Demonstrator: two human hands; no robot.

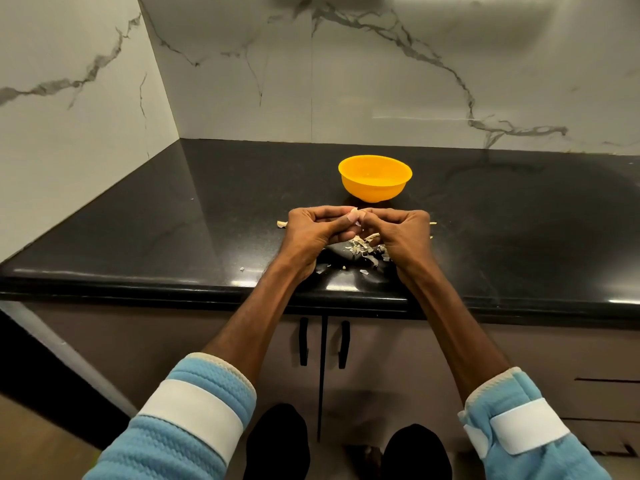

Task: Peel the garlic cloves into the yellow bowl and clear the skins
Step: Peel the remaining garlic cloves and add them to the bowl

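Above worktop (207, 220) front edge, am holding garlic clove (354, 213) between left hand (311, 230) and right hand (401, 233), both grips clamped on it, peeling. Skins (363, 245) lying beneath hands. Yellow bowl (372, 192) sitting just behind; am judging peeling midway, skin clearing not yet begun.

One wide-angle head camera looks forward and down from the near side, facing the far wall (450, 81) across the counter (173, 220). It is close: the bowl (375, 192) lies mid-frame, and the cupboard doors (388, 341) fill the near bottom edge.
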